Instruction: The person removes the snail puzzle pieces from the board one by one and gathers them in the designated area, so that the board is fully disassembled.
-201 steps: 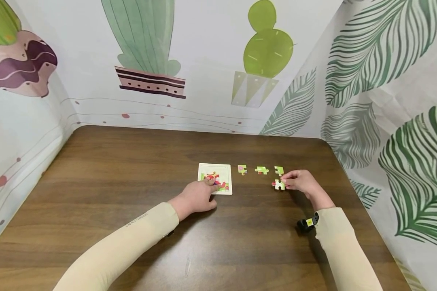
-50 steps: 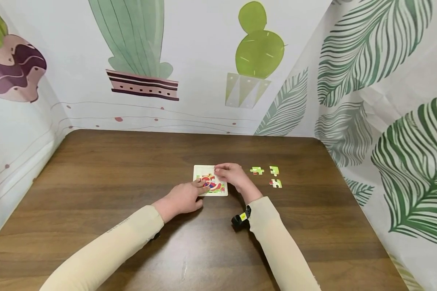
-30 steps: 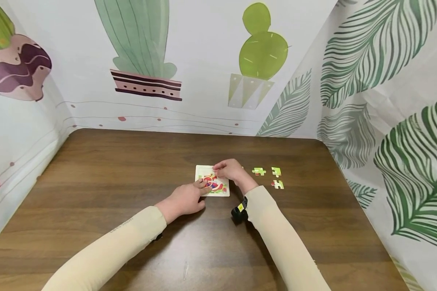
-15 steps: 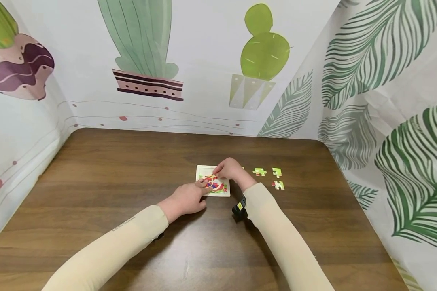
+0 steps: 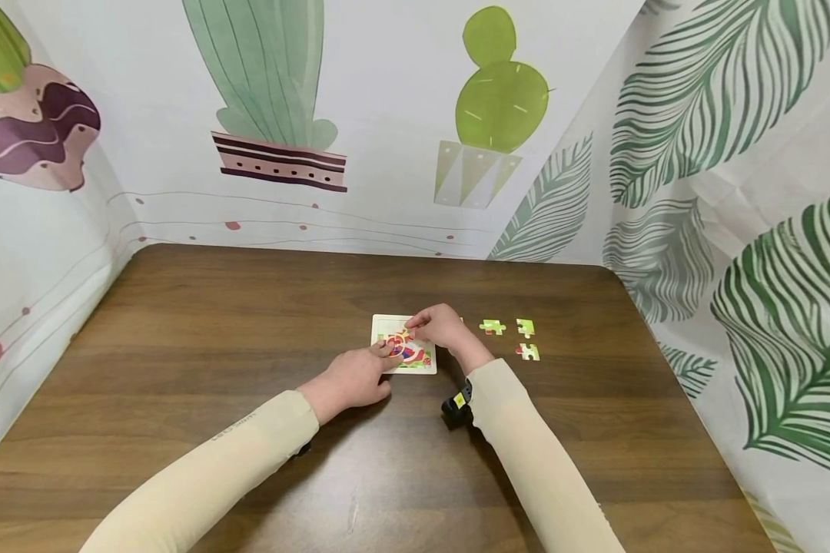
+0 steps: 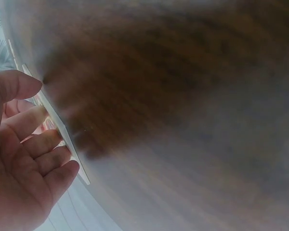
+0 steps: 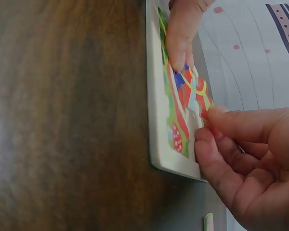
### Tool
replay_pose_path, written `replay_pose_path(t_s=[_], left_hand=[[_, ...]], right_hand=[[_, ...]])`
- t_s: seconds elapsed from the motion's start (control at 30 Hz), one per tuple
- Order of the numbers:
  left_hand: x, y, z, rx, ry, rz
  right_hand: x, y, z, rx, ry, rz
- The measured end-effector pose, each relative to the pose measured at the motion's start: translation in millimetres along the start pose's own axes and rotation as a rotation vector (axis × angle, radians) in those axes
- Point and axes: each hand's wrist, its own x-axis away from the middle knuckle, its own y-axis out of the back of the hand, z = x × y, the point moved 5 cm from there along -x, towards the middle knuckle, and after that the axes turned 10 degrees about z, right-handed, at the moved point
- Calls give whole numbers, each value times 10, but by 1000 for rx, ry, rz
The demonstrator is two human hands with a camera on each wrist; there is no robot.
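Note:
In the head view a white-framed puzzle board (image 5: 425,371) lies on the table. My left hand (image 5: 351,378) rests with extended fingers on the picture; the left wrist view shows that hand (image 6: 26,159) at the board's edge (image 6: 82,171). At the board's upper right is my right hand (image 5: 446,328). In the right wrist view, the thumb and index finger of this hand (image 7: 265,154) pinch a red and yellow puzzle piece (image 7: 202,90) over the board (image 7: 156,130). Fingers hide part of the picture in each view.
Right of the board, loose puzzle pieces lie on the table: a green one (image 5: 493,327), another green one (image 5: 525,328) and a red, white and green one (image 5: 529,352). A further piece (image 7: 209,222) is mostly hidden behind my right hand. A patterned wall covering surrounds the table.
Since the oldest frame, my right hand has moved left from the loose pieces to the board. Over the last second it has shifted only slightly, while my left hand has stayed on the board.

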Motion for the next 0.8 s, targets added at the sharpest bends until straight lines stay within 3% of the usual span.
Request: replay_pose_path(t_s=[0.3,0.8], left_hand=[[1,36,-17,6,-2,-5],[13,33,-14,21,14,39]], right_hand=[[27,10,-19,-75,-5,-11],[-11,-7,-134,-146,53,-11]])
